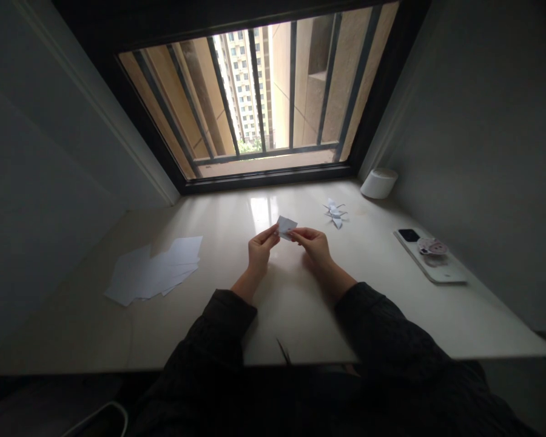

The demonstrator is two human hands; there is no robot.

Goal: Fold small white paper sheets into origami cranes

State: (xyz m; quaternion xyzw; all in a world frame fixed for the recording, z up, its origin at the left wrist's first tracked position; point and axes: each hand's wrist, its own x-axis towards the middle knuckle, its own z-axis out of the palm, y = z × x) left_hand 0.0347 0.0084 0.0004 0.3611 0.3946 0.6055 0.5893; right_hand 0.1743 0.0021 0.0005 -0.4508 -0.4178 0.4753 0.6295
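A small folded piece of white paper (286, 227) sits between the person's two hands, held up just above the tabletop (273, 309) and not resting on it. The left hand (261, 252) and the right hand (313, 247) are both closed into a pinch on it, the left at the paper's left side and the right at its right side, with the fingertips close together and the paper poking out above and ahead of them. Both forearms come in from dark knitted sleeves, and the hands are near the middle of the pale, glossy tabletop. Ahead and to the right, well apart from the hands, lies a folded white paper crane (334, 212). To the left is a loose, overlapping spread of white paper sheets (157, 270). Far to the right lies a smartphone in a white case (430, 258), back up, with a round printed grip on it, and beyond it a white cylindrical container (379, 183) stands against the wall. Near the front edge, a dark pointed object (283, 351) shows below the hands, too hidden to identify. Beyond the tabletop is a barred window (255, 97).
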